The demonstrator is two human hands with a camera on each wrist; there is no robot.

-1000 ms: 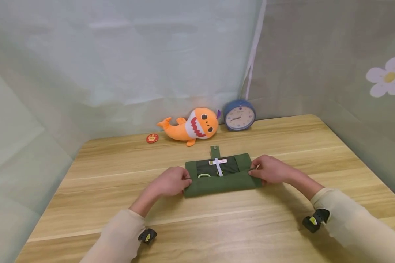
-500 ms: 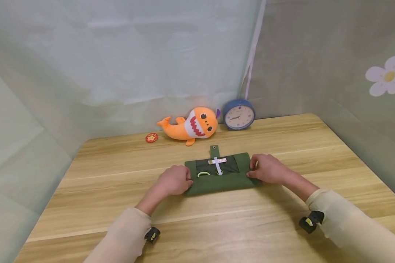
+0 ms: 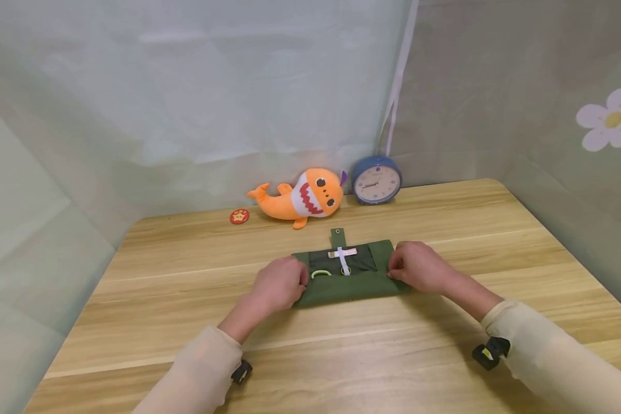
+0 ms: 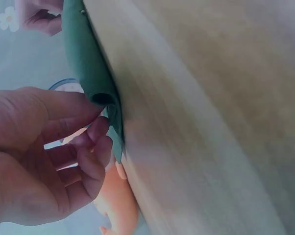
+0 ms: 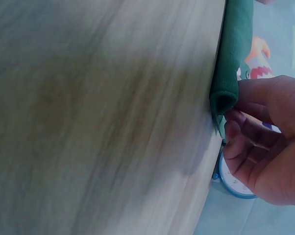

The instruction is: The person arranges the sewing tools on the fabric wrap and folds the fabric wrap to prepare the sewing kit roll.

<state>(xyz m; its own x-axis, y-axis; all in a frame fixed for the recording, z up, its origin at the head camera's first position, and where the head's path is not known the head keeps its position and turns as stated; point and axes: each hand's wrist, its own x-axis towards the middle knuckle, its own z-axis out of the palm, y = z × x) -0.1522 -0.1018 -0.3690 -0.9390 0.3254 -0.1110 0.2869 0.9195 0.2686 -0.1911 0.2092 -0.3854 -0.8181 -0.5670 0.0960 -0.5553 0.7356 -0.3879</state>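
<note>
A green cloth roll-up pouch (image 3: 352,287) lies on the table, its near edge turned up into a tube. Its dark inner panel shows a white strap (image 3: 344,261), a pale green curved handle (image 3: 321,273) and a small labelled strip (image 3: 349,252). A snap tab (image 3: 337,237) sticks out at the far side. My left hand (image 3: 282,282) pinches the left end of the rolled edge, thumb on the tube in the left wrist view. At the right end, my right hand (image 3: 419,267) pinches the roll, fingers curled behind it in the right wrist view.
Behind the pouch, an orange shark plush (image 3: 310,198) lies beside a blue alarm clock (image 3: 376,181). A round red star badge (image 3: 239,216) is left of the plush. The wooden table (image 3: 372,356) meets fabric walls at its back and sides.
Both hands have shifted slightly away from me along with the rolled edge. The left hand has also moved a little to the right, covering more of the pouch's left end.
</note>
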